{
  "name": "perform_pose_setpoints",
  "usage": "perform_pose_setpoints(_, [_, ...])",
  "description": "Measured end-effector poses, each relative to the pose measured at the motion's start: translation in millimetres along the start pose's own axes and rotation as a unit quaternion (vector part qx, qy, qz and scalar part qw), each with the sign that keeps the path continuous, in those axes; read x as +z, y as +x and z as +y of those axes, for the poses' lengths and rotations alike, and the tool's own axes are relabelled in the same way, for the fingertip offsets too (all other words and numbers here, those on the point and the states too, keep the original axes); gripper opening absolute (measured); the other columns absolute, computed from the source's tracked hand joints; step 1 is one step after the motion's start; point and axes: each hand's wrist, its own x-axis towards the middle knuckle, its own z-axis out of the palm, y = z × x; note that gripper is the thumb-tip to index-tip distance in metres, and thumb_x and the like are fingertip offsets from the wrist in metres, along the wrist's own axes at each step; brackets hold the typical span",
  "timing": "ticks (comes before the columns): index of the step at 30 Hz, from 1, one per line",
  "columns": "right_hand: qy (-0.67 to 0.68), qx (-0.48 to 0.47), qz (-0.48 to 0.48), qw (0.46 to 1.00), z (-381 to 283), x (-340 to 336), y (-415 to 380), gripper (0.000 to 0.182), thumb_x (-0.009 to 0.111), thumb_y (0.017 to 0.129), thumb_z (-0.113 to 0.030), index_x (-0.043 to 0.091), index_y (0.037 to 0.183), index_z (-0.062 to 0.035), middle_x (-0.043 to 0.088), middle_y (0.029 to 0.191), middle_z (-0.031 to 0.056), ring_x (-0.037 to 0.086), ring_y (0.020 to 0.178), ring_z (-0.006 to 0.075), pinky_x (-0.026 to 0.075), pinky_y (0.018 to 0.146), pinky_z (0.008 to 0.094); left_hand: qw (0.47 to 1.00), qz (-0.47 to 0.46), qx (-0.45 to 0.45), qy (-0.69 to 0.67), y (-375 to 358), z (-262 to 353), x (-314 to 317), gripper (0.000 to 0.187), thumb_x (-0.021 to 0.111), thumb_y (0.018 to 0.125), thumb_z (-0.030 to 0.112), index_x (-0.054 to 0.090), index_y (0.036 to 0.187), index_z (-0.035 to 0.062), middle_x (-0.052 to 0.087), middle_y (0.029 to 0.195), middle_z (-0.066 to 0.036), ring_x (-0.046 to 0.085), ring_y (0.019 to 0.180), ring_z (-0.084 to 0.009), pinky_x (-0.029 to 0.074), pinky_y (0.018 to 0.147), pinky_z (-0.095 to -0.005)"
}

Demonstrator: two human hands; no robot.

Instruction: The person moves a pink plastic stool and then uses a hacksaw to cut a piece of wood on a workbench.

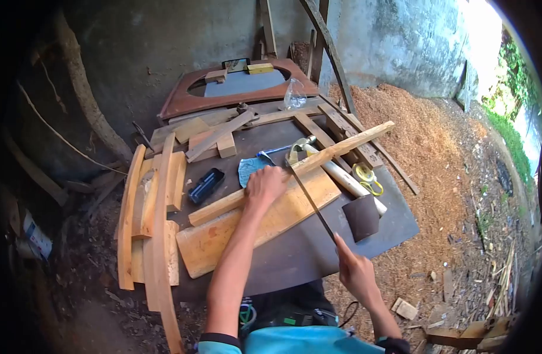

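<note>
Right hand [355, 268] grips file [311, 200] handle, blade angled toward upper left; left hand [264, 186] presses wooden stick [294, 170] lying diagonally on worktop [395, 221].

Left arm: bare, extended forward and up from the lower edge of view — elbow nearly straight.
Left hand [264, 187]: palm down, fingers curled and pressed flat, wrist level.
Right arm: bare forearm rising from lower right, shorter reach (elbow bent, close to the torso).
Right hand [355, 268]: closed in a fist-like grip — thumb side up, index finger extended forward along the grip.
Spacing: hands well apart, left ahead of right.
</note>
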Motion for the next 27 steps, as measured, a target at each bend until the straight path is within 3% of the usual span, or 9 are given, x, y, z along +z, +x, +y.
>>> perform_pose_setpoints(1, [0.011,0.04,-0.02,0.999,-6.7,-17.6,-9.9,0.058,0.052,0.078,0.002,0.043,0.132,-0.0153,0.062,0.078,0.021,0.06,0.061,0.0345,0.047,0.055,0.0429,1.0,-0.002,-0.002,-0.003,0.6,1.6,-2.3,0.017,0.058,0.073,0.013,0.065,0.084,0.0016,0.065,0.086,-0.019,0.064,0.081,-0.0349,0.051,0.071,-0.0421])
perform_pose_setpoints(5, [0.008,0.037,-0.017,0.999,-30.5,-45.4,-5.0,0.049,0.052,0.078,0.003,0.051,0.125,-0.0124,0.063,0.076,0.0175,0.061,0.06,0.0316,0.048,0.054,0.0383,0.999,0.035,0.021,0.021,-7.7,-1.6,5.4,0.021,0.061,0.073,0.018,0.062,0.087,0.0017,0.065,0.082,-0.02,0.064,0.079,-0.0352,0.051,0.068,-0.0427])
perform_pose_setpoints(11, [0.118,0.023,0.12,0.985,-59.2,-83.0,-7.8,0.042,0.05,0.081,0.003,0.052,0.122,-0.0044,0.063,0.094,0.02,0.066,0.075,0.0277,0.05,0.063,0.0356,1.0,0.017,0.016,-0.006,-14.2,7.4,-9.7,0.032,0.065,0.073,0.03,0.059,0.085,0.0014,0.065,0.082,-0.019,0.064,0.078,-0.0332,0.051,0.067,-0.0409])
perform_pose_setpoints(14, [0.167,0.064,0.08,0.981,-38.2,-75.8,22.6,0.039,0.047,0.083,0.002,0.052,0.122,-0.0003,0.061,0.104,0.0195,0.062,0.09,0.0243,0.047,0.076,0.0315,0.986,0.137,0.096,-0.017,-22.7,0.0,10.3,0.035,0.064,0.073,0.03,0.055,0.09,0.0002,0.064,0.087,-0.02,0.063,0.082,-0.0341,0.051,0.067,-0.0416])
perform_pose_setpoints(18, [0.295,0.038,0.139,0.945,8.5,0.6,71.6,0.042,0.05,0.087,-0.002,0.044,0.128,0.0007,0.06,0.091,0.012,0.055,0.076,0.0158,0.045,0.07,0.0291,0.997,-0.002,0.04,-0.062,-22.4,2.8,-0.3,0.041,0.063,0.073,0.03,0.05,0.098,-0.0006,0.062,0.092,-0.022,0.062,0.087,-0.0361,0.05,0.072,-0.0439])
perform_pose_setpoints(20, [0.393,0.109,0.063,0.911,14.9,22.3,86.6,0.043,0.05,0.088,-0.004,0.04,0.13,0.0,0.058,0.092,0.0122,0.054,0.074,0.0173,0.045,0.069,0.0292,0.994,-0.084,0.009,-0.065,-19.1,8.3,-10.5,0.045,0.063,0.073,0.029,0.048,0.102,-0.0007,0.062,0.092,-0.023,0.062,0.087,-0.0369,0.05,0.075,-0.0449])
perform_pose_setpoints(22, [0.382,0.038,0.087,0.919,19.1,46.6,99.6,0.043,0.051,0.089,-0.001,0.04,0.13,-0.0046,0.046,0.081,0.0008,0.05,0.064,0.0067,0.043,0.054,0.0217,0.995,-0.095,0.002,-0.04,-14.5,12.5,-17.6,0.043,0.064,0.072,0.027,0.051,0.101,-0.0014,0.063,0.091,-0.023,0.062,0.087,-0.0372,0.05,0.075,-0.0443])
perform_pose_setpoints(24, [0.237,-0.049,0.119,0.963,30.8,65.0,114.1,0.026,0.051,0.087,-0.002,0.046,0.113,-0.0005,0.052,0.091,0.0109,0.055,0.072,0.0158,0.046,0.061,0.0266,0.995,-0.097,0.001,-0.027,-12.1,14.3,-17.2,0.041,0.065,0.071,0.027,0.055,0.099,-0.0011,0.063,0.09,-0.024,0.062,0.087,-0.0374,0.05,0.076,-0.0443])
perform_pose_setpoints(27, [0.226,-0.058,0.117,0.965,16.1,69.2,125.3,0.028,0.049,0.083,0.002,0.045,0.111,0.0001,0.053,0.098,0.0211,0.052,0.094,0.0343,0.043,0.079,0.0377,0.997,-0.073,0.002,-0.022,-13.0,14.8,-12.5,0.037,0.067,0.07,0.028,0.061,0.093,0.0003,0.063,0.087,-0.024,0.062,0.087,-0.0372,0.049,0.077,-0.0443])
